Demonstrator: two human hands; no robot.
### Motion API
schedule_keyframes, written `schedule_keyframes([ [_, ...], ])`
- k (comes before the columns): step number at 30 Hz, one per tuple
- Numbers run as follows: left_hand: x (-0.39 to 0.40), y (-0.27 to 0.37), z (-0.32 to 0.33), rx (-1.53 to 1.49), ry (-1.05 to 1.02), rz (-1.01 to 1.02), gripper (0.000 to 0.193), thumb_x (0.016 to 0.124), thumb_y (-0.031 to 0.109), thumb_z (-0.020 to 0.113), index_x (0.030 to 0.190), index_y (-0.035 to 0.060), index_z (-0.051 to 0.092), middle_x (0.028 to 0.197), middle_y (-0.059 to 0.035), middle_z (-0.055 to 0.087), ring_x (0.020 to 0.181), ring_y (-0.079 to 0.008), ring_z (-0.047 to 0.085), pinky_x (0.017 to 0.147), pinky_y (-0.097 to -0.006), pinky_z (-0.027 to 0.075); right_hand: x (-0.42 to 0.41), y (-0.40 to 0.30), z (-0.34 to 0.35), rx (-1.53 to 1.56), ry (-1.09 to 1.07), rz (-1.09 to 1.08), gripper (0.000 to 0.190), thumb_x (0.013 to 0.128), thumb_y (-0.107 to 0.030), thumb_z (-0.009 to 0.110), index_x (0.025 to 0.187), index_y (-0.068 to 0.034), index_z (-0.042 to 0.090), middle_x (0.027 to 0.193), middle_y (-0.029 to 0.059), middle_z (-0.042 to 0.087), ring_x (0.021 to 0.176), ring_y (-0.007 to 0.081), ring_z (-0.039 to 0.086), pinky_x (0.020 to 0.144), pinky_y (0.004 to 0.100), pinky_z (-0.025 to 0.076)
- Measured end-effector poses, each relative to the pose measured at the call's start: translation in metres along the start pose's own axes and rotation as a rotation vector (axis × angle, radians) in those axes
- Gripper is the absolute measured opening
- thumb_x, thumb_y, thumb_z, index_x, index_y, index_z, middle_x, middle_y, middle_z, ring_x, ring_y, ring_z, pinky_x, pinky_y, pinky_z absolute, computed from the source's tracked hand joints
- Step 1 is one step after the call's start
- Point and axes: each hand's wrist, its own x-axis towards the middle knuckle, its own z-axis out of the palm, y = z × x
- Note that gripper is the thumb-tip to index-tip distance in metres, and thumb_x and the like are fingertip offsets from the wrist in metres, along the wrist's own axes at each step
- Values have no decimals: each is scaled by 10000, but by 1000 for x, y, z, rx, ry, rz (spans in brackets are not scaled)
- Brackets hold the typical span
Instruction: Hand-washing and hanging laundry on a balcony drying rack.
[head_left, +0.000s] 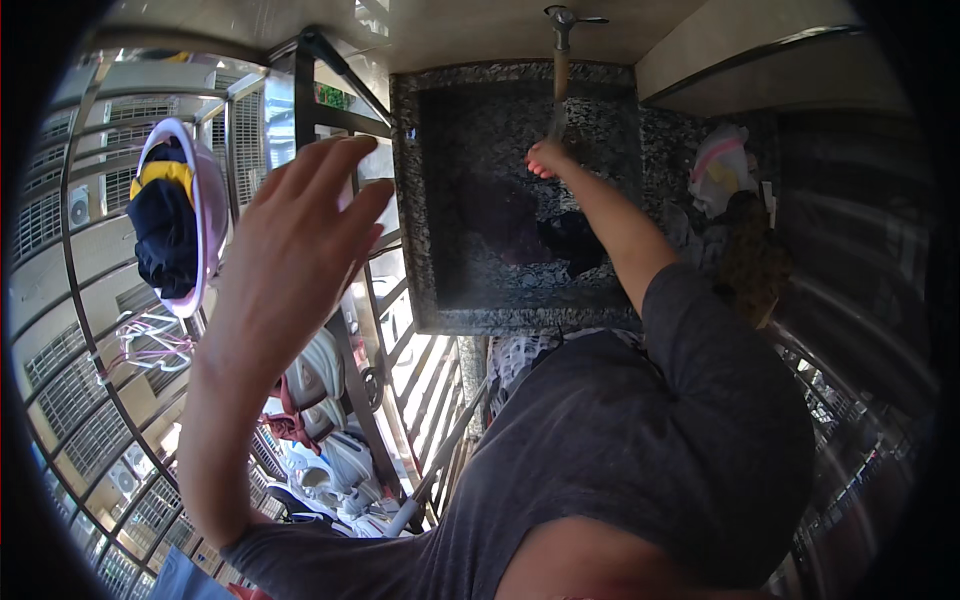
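My left hand (300, 217) is raised close to the camera at the left, its fingers apart and nothing in it. Under the metal tap (564, 28) my right hand (547, 158) reaches over a speckled stone sink (427, 322). A hose-like sleeve (560, 75) hangs from the tap's spout, and water seems to run from it onto that hand. The right fingers are curled together, with nothing visible in them. Below the hand, dark wet cloth (574, 240) lies in the basin, partly hidden by my right forearm.
A purple basin (214, 202) of dark and yellow clothes rests against metal window bars (67, 247) at the left. Hangers (154, 341) hang below it; several shoes (330, 450) stand lower down. On the right ledge are a plastic bag (724, 169) and a brownish thing (754, 262).
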Motion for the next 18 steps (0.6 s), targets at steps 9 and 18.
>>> schedule_keyframes([
  [9, 117, -8, 219, -687, -35, -271, 221, 886, 178, 646, 1094, 107, 664, 1057, -115, 616, 994, -317, 617, 862, -405, 514, -12, 64, 89, -127, 32, -392, 302, 747, -248, 769, 979, -71, 692, 860, 126, 658, 907, 300, 641, 768, 421, 526],
  [18, 96, 26, 524, -1357, 106, -1234, 405, 867, 184, 652, 1224, -2, 605, 1176, -132, 665, 1044, -269, 655, 885, -362, 513, -1, 6, 64, -207, 651, -273, 488, 833, -262, 692, 1244, -53, 531, 1203, 190, 584, 1097, 378, 570, 905, 480, 478],
])
